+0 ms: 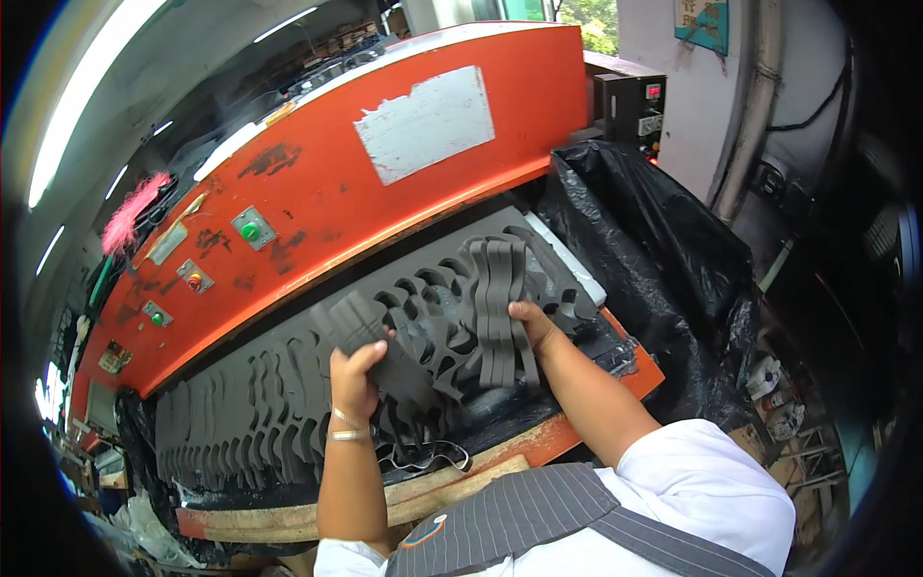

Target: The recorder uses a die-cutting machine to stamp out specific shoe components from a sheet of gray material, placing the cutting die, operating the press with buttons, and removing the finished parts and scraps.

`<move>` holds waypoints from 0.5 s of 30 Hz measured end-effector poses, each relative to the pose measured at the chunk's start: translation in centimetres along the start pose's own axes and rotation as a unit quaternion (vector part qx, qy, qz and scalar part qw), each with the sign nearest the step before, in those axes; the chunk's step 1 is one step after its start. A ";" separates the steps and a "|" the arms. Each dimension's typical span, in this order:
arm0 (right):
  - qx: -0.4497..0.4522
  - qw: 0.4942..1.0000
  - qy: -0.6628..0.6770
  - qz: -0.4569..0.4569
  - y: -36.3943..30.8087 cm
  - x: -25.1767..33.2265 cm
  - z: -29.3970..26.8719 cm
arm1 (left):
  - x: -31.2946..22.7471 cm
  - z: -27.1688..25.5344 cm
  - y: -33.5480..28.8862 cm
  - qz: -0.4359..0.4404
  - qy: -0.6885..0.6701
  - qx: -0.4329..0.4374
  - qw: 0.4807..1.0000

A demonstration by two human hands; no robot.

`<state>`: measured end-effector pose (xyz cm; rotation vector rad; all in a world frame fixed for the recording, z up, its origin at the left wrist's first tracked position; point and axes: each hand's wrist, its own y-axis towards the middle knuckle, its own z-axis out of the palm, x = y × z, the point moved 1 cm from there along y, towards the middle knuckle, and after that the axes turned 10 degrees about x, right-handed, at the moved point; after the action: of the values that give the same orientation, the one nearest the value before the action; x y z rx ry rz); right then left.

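Observation:
My right hand (535,325) is closed round the side of a stack of wavy dark grey foam-like pieces (497,298), its thumb on the near face. To its left, my left hand (356,381) grips another bundle of dark grey foam-like pieces (348,319), smeared by motion. Below both hands lies a dark grey cut sheet (274,385), with rows of curved strips and rounded gaps across the machine bed. Loose cut pieces lie beneath the left hand, partly hidden by it. A thin pale curved strip (460,452) lies at the bed's near edge.
An orange machine beam (317,163) with green and red buttons spans the far side. Black plastic sheeting (654,240) drapes over the right end. A worn wooden edge (423,495) runs along the front. A dark control box (630,111) stands at the back right.

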<state>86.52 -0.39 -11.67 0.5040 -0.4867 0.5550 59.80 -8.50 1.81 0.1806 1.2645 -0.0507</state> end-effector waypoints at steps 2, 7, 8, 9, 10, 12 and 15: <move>-0.001 0.994 -0.106 -0.024 -1.3 0.5 4.4 | 0.8 0.2 2.7 -0.074 -0.001 0.031 0.997; -0.068 0.925 -0.357 -0.109 -6.7 5.0 8.5 | 2.9 11.5 6.2 -0.101 0.108 0.222 0.964; -0.059 0.910 -0.387 -0.136 -8.1 6.6 8.8 | 2.5 14.5 6.4 -0.069 0.088 0.249 0.962; -0.053 0.886 -0.425 -0.179 -9.5 8.9 10.2 | 2.0 17.1 6.7 -0.034 0.067 0.269 0.960; -0.030 0.793 -0.568 -0.218 -10.5 11.8 11.8 | 1.8 19.1 7.1 0.000 0.051 0.314 0.948; -0.083 0.780 -0.563 -0.261 -12.7 14.5 11.7 | 2.0 23.4 8.0 0.115 0.046 0.337 0.933; -0.173 0.771 -0.510 -0.339 -15.7 18.0 12.3 | 5.3 29.3 10.9 0.119 -0.072 0.378 0.915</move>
<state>105.71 -12.25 2.89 0.5513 -1.3438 -0.5857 90.57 -2.20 6.40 0.9814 1.0128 -0.3385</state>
